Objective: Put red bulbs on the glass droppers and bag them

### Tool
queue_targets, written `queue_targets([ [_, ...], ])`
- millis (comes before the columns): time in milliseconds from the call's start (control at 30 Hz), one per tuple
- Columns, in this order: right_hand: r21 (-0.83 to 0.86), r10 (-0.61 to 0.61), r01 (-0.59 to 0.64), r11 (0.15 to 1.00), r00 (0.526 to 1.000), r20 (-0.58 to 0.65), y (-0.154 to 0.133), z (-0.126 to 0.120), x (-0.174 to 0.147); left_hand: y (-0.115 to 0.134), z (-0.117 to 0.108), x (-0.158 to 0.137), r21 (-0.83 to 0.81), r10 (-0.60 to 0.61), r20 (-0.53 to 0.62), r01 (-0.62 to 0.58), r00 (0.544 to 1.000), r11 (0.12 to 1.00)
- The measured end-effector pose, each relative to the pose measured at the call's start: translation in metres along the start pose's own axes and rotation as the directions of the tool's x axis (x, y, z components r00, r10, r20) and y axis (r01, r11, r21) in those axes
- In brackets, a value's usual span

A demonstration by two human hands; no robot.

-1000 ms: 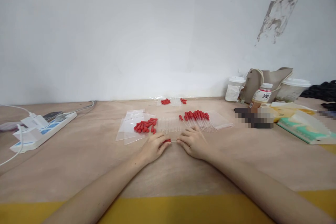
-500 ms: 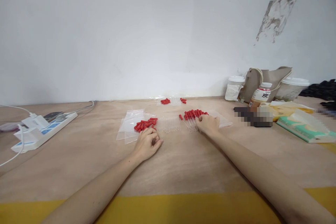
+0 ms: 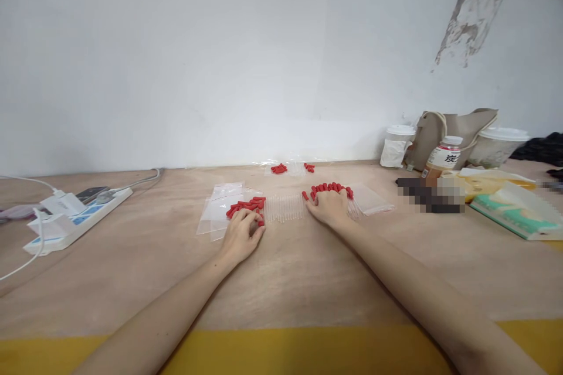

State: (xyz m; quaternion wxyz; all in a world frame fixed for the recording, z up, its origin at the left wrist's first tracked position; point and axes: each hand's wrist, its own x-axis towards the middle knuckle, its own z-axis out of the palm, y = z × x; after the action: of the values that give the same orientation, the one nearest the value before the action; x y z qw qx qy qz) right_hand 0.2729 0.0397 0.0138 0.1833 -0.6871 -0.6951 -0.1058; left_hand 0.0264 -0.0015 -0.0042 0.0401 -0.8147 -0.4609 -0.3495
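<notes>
My left hand (image 3: 241, 236) rests by a pile of red rubber bulbs (image 3: 246, 206) on clear plastic bags (image 3: 211, 217). Its thumb and fingers are closed at a single red bulb (image 3: 261, 223). My right hand (image 3: 332, 208) lies over a row of glass droppers with red bulbs (image 3: 349, 192), thumb spread to the left, other fingertips partly hidden among the droppers. By that thumb is one separate red-topped dropper (image 3: 305, 195). Between the hands, a row of clear glass tubes (image 3: 284, 208) without bulbs lies side by side.
At the back lie more red bulbs (image 3: 278, 169) on clear plastic. Another bag (image 3: 372, 199) is right of the droppers. A power strip (image 3: 83, 220) with chargers stands left; lidded cups (image 3: 396, 146), a bottle (image 3: 443, 158), a beige bag (image 3: 457, 129) and a tissue pack (image 3: 514, 211) stand right.
My right hand has moved left from the right end of the dropper row, uncovering bulbs there. My left hand has drawn slightly back and left, and a red bulb now shows at its fingertips.
</notes>
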Motion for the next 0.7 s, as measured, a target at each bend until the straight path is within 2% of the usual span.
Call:
queue_targets([
  [133,-0.040,0.048,-0.047,0.998,0.998,0.044,-0.012,0.003,0.002,-0.005,0.002,0.001,0.008,-0.007,0.007,0.007,1.000,1.000],
  [300,-0.029,0.108,-0.106,0.994,0.991,0.077,-0.011,0.005,0.006,-0.006,0.002,0.001,0.054,0.017,-0.002,-0.016,1.000,0.998],
  [533,0.007,0.046,-0.046,0.999,0.997,0.059,-0.018,0.006,0.005,-0.002,0.006,0.007,0.172,0.025,0.025,-0.029,0.999,0.985],
  [700,0.014,0.116,-0.121,0.993,0.976,0.185,-0.030,0.004,0.012,0.001,0.009,0.010,0.214,0.003,0.041,-0.012,0.999,0.977],
])
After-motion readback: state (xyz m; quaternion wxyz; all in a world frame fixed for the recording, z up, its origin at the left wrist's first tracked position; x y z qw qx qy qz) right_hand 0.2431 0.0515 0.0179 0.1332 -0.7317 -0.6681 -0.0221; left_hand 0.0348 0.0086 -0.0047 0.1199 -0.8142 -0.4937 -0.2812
